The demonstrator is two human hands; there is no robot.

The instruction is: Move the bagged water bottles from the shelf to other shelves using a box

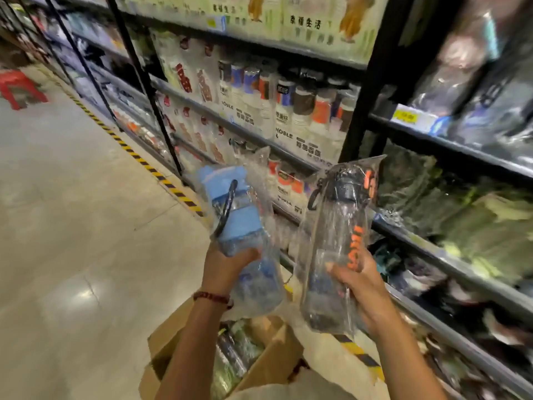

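My left hand [227, 265] grips a blue water bottle in a clear plastic bag [239, 215], held upright in front of the shelves. My right hand [360, 280] grips a clear bottle with a dark lid and orange lettering, also bagged [336, 235]. Both bottles hang above an open cardboard box [271, 362] on the floor below my arms. Several more bagged bottles [233, 350] lie inside the box.
Dark metal shelving [363, 90] runs along the right, packed with paper cups [291, 111] and bagged goods [476, 220]. A yellow-black striped line [135, 155] marks the floor edge by the shelves. A red stool [17, 88] stands far left on the pale aisle floor.
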